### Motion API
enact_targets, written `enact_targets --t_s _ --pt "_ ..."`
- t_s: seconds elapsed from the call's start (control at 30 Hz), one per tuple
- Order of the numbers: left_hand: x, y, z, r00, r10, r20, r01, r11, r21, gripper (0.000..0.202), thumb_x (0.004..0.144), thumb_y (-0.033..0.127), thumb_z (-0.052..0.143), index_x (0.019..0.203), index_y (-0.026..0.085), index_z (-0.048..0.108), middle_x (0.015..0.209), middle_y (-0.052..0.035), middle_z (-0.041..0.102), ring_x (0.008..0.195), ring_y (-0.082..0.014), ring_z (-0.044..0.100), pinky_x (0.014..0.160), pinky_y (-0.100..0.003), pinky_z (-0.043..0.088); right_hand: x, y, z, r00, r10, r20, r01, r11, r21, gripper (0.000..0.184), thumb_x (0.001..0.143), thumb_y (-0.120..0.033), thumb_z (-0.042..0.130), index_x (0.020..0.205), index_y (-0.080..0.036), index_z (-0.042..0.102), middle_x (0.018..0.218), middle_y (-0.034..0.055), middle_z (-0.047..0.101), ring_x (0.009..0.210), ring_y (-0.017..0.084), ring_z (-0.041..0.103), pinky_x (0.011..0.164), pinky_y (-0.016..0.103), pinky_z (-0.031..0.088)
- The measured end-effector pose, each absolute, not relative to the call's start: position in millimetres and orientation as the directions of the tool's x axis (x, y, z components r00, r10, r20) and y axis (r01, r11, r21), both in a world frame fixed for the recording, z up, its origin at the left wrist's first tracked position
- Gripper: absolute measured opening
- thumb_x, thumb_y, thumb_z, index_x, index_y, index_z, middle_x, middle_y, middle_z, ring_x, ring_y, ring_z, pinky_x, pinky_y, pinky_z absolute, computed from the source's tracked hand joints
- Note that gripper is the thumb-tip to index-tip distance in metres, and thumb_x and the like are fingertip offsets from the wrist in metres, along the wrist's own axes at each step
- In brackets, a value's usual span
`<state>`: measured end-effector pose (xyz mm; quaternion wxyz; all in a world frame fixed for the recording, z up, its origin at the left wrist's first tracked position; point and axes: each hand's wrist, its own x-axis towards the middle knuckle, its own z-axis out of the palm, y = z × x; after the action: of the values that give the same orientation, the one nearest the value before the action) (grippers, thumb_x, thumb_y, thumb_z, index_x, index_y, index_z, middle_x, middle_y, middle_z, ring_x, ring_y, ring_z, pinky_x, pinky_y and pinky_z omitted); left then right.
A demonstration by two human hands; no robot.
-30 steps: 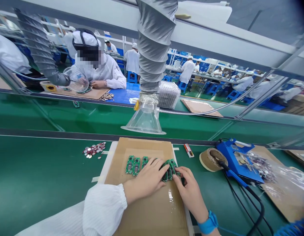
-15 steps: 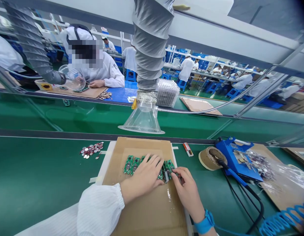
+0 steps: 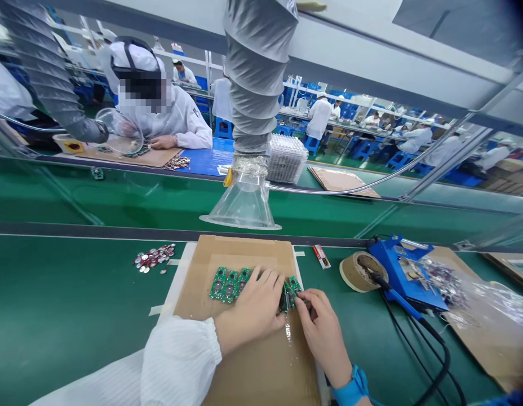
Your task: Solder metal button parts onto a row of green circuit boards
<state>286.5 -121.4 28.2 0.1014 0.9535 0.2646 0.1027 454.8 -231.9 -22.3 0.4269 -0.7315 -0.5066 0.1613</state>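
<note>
Several small green circuit boards (image 3: 218, 286) lie in a row on the cardboard sheet (image 3: 253, 361), each with dark and round parts on it. My left hand (image 3: 261, 299) rests palm down across the middle of this row, its fingers stretched out and covering some boards. At the row's right end, thumb and forefinger of my right hand (image 3: 318, 321) close on the edge of a circuit board (image 3: 293, 288). A thin, light-coloured strip shows between the two hands, too small to make out. A blue band circles my right wrist.
Silvery round discs (image 3: 154, 258) lie at left. A clear extraction hood (image 3: 242, 206) hangs above the cardboard's far edge. To the right are a small red-and-white pack (image 3: 321, 256), a round tan container (image 3: 363, 272) and a blue soldering stand (image 3: 407, 276) with cables. A co-worker (image 3: 172, 115) sits opposite.
My left hand has shifted slightly right along the row, uncovering more of the boards on its left. My right hand stays at the row's right end.
</note>
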Motion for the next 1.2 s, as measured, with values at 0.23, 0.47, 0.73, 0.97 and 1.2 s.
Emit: enact_targets --t_s 0.23,0.47,0.73,0.97,1.2 --pt "289.1 -112.3 56.0 0.855 0.518 -0.015 0.514 -0.844 0.15 0.053 0.084 0.036 0.068 0.126 0.005 0.069 0.115 -0.0213 0.071 0.117 -0.0402 0.063 0.122 -0.058 0.037 450.6 -230.3 -22.0 0.426 0.881 0.203 0.61 -0.114 -0.784 0.037 0.106 -0.056 0.051 0.103 -0.025 0.072 0.113 0.0104 0.066 0.089 0.023 0.067 0.078 0.037 0.056" --pt "284.4 -106.6 78.0 0.859 0.502 -0.1 0.511 -0.849 0.13 0.05 0.084 0.035 0.068 0.124 0.004 0.07 0.12 -0.0238 0.072 0.117 -0.0402 0.064 0.118 -0.056 0.041 448.8 -230.4 -19.8 0.408 0.887 0.216 0.618 -0.094 -0.781 0.036 0.108 -0.053 0.048 0.104 -0.026 0.072 0.11 0.0089 0.067 0.087 0.022 0.067 0.076 0.035 0.055" --pt "284.2 -105.7 73.3 0.859 0.495 -0.133 0.504 -0.862 0.053 0.044 0.086 0.032 0.067 0.12 0.005 0.071 0.115 -0.0226 0.07 0.111 -0.0391 0.064 0.111 -0.056 0.045 449.2 -221.9 -13.3 0.333 0.919 0.212 0.637 -0.054 -0.769 0.03 0.108 -0.048 0.051 0.107 -0.025 0.07 0.11 0.0088 0.067 0.085 0.021 0.065 0.077 0.035 0.055" --pt "279.4 -98.3 71.6 0.841 0.496 -0.217 0.525 -0.844 0.109 0.067 0.09 0.041 0.067 0.143 0.0 0.06 0.131 -0.0251 0.066 0.127 -0.0412 0.058 0.123 -0.061 0.036 449.8 -221.7 -11.3 0.298 0.937 0.184 0.667 -0.067 -0.742 0.025 0.107 -0.042 0.054 0.117 -0.025 0.068 0.122 0.0084 0.063 0.084 0.018 0.065 0.079 0.035 0.057" --pt "231.9 -72.8 71.1 0.842 0.53 -0.103 0.527 -0.765 0.371 0.08 0.09 0.042 0.076 0.16 0.019 0.045 0.157 -0.017 0.055 0.149 -0.0392 0.046 0.131 -0.064 0.025 454.3 -223.9 -7.7 0.316 0.923 0.217 0.709 -0.078 -0.701 0.026 0.108 -0.043 0.051 0.12 -0.027 0.067 0.127 0.0092 0.064 0.108 0.025 0.067 0.091 0.043 0.059"
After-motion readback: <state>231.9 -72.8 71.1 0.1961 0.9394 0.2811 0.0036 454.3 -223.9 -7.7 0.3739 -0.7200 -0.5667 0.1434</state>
